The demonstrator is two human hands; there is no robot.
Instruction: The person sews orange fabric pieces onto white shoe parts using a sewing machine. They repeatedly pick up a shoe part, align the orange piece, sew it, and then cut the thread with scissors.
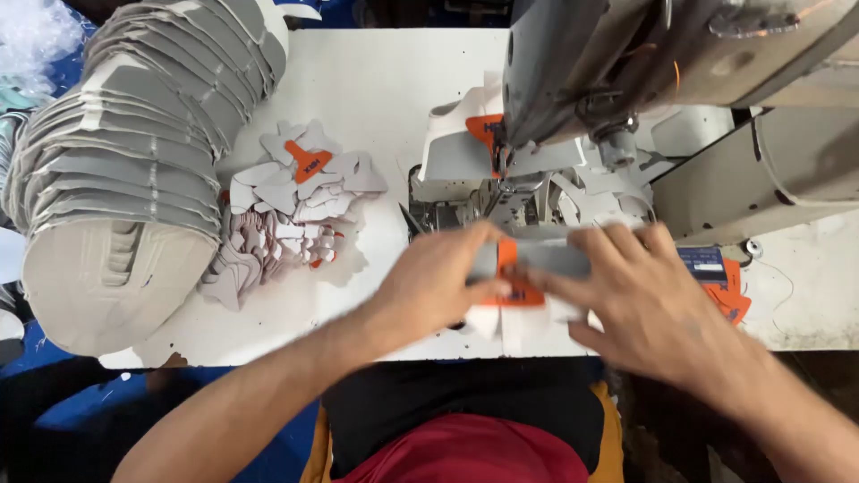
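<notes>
Sewing workshop, likely footwear production. Industrial sewing machine (626,80) mounted on a worn white table (385,89). Big curved stack of identical grey cut panels (134,161) at the left, a loose pile of small grey and orange die-cut pieces (295,206) beside it. More cut parts bunched under the machine head. Blue floor below.

Both hands, left hand (438,282) and right hand (640,295), press a grey-and-orange shoe piece (528,268) flat on a white table (385,89) before a sewing machine (626,63).
</notes>
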